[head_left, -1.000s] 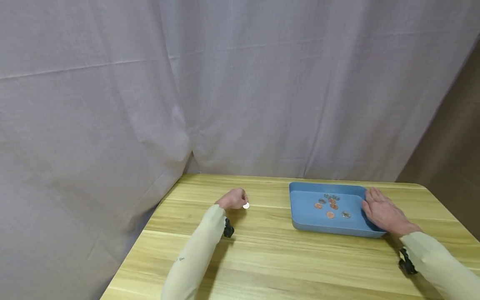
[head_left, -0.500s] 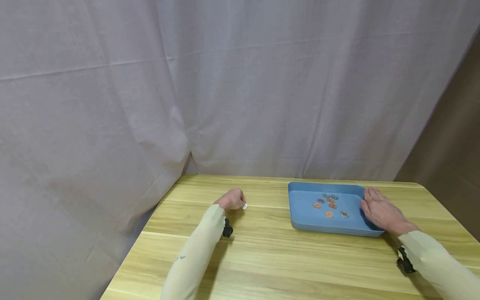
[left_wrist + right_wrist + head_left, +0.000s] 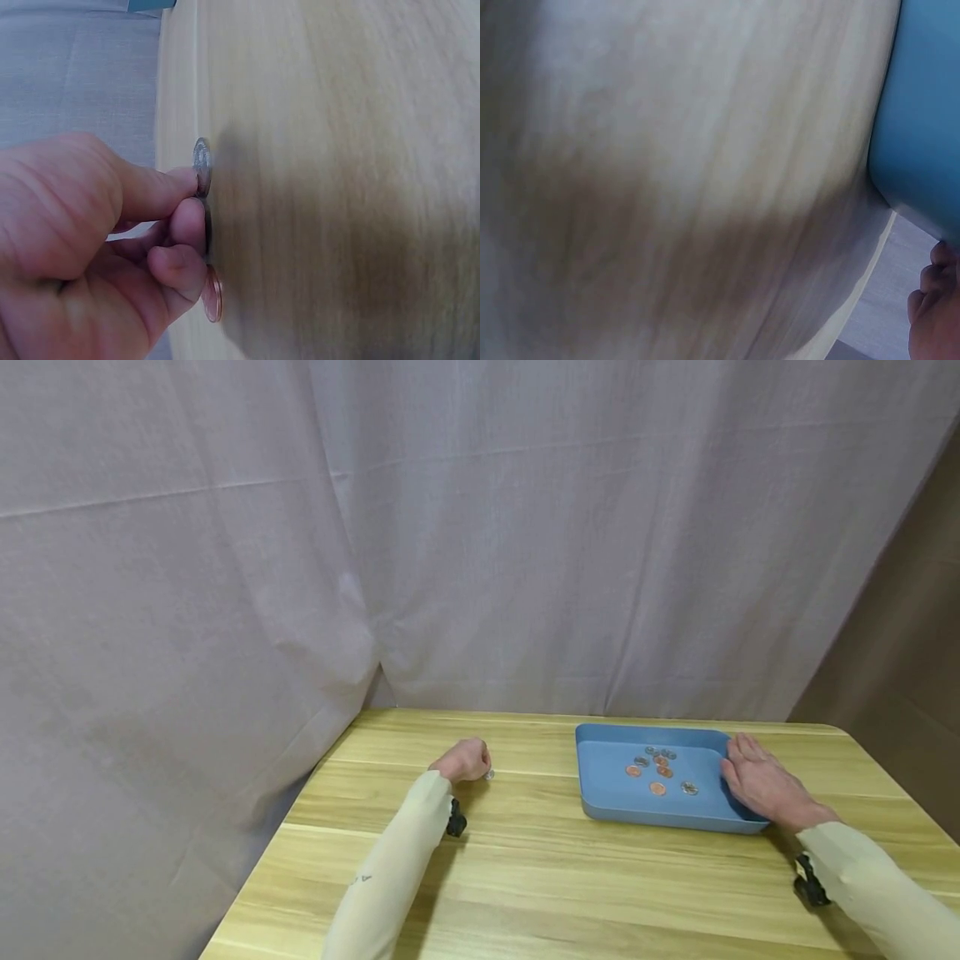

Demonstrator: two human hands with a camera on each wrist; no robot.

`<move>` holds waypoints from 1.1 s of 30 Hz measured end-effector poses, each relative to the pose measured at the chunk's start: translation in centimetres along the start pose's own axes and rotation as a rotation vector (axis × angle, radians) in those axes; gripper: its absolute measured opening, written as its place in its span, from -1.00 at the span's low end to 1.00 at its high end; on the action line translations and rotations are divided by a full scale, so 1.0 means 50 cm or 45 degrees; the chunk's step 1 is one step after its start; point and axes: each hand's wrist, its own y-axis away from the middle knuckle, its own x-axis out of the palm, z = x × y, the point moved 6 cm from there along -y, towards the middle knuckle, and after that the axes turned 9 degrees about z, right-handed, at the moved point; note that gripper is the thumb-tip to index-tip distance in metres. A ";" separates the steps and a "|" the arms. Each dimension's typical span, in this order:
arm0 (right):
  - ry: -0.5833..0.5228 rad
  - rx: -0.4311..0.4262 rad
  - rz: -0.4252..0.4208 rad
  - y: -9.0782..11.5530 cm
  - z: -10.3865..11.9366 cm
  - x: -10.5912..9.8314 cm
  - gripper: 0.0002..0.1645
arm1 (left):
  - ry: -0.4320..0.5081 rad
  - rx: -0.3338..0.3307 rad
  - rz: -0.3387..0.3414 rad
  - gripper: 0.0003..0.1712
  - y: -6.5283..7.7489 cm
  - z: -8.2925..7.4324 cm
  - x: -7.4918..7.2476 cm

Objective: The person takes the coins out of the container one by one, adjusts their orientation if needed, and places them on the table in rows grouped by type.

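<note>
My left hand (image 3: pixel 465 760) is low over the left part of the table. In the left wrist view, its thumb and index finger pinch a silver coin (image 3: pixel 202 161), standing on edge or nearly so. A copper coin (image 3: pixel 214 296) shows beside the curled lower fingers; a darker coin edge lies partly hidden behind them. My right hand (image 3: pixel 765 781) rests over the right rim of a blue tray (image 3: pixel 637 820), fingers extended in the head view. In the right wrist view only part of this hand shows, by the tray's corner.
Several copper and silver coins, among them a copper one (image 3: pixel 657 789), lie spread inside the tray. The wooden table (image 3: pixel 540 885) ends at the back against a grey curtain (image 3: pixel 487 568). Black wrist cameras hang under both sleeves.
The silver coin at my left fingertips looked bright and is now darker, as if turned. The left hand has barely moved. My right hand stays on the tray.
</note>
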 end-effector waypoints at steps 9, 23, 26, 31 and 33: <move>-0.008 -0.010 -0.008 -0.001 -0.003 0.001 -0.27 | 0.005 0.017 -0.054 -0.80 0.001 -0.001 -0.003; -0.010 0.010 0.013 -0.001 -0.005 0.000 -0.26 | 0.236 0.146 -0.160 -0.90 0.007 -0.029 -0.014; -0.016 -0.002 0.016 0.003 -0.005 0.002 -0.26 | 0.303 0.159 -0.154 -0.90 0.007 -0.040 -0.004; -0.032 -0.009 0.024 0.004 -0.003 0.005 -0.26 | 0.295 0.178 -0.159 -0.89 0.005 -0.061 0.006; -0.031 -0.010 0.021 0.003 -0.002 0.005 -0.25 | 0.269 0.190 -0.167 -0.89 0.003 -0.070 0.007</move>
